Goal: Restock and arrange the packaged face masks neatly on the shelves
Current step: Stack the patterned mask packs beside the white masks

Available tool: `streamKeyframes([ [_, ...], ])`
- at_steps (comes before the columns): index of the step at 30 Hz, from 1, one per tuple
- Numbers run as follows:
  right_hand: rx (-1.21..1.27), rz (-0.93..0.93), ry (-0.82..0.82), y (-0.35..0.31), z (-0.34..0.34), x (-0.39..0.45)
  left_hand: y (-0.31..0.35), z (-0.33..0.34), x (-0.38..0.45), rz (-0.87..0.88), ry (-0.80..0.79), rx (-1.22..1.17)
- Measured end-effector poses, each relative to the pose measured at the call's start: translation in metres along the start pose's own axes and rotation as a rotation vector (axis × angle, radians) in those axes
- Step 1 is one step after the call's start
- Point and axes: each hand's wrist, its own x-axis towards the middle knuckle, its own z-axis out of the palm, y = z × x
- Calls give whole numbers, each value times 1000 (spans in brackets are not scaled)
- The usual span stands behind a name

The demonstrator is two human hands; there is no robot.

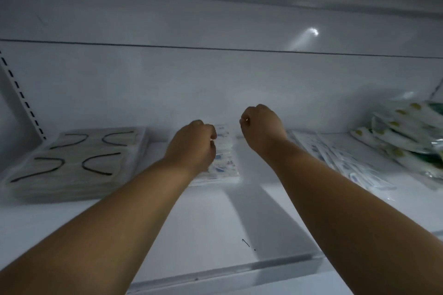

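Observation:
A small stack of white-and-blue mask packs [226,165] lies flat in the middle of the white shelf [215,223]. My left hand [191,146] covers the stack's left side, fingers curled and pinched at the top pack's edge. My right hand [261,127] hovers just right of the stack and a little above the shelf. Its fingers are curled into a loose fist with nothing visible in them. To the left lies a flat stack of pale masks with black ear loops [76,158].
More white-and-blue packs [347,163] are spread loosely on the right of the shelf. A leaning pile of green-and-yellow packs [407,127] fills the far right corner. A slotted upright [21,98] stands at the left. The shelf's front lip [239,273] runs below my arms.

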Motion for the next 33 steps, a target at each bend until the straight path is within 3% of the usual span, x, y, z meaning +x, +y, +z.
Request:
streamKeyframes([
  [6,101,44,147,33,-27,-45,54,12,-12,27,-51,-119],
  [13,154,156,124,125,-45,-77,143,51,-14,6,-189,-241],
  [15,91,198,45,158,-50,-80,169,61,-11,-51,-259,-238],
  [20,-77,244,-418,206,-48,-91,212,88,-5,-199,-350,-77],
  [23,20,98,-376,220,-48,-96,227,96,3,-413,-279,-273],
  [26,78,124,-332,238,-57,-94,230,103,9,-616,-141,-588],
  [29,168,155,-428,244,-59,-97,235,108,6,-747,-76,-887],
  [33,409,24,-379,240,-60,-107,245,114,9,-738,-21,-819],
])
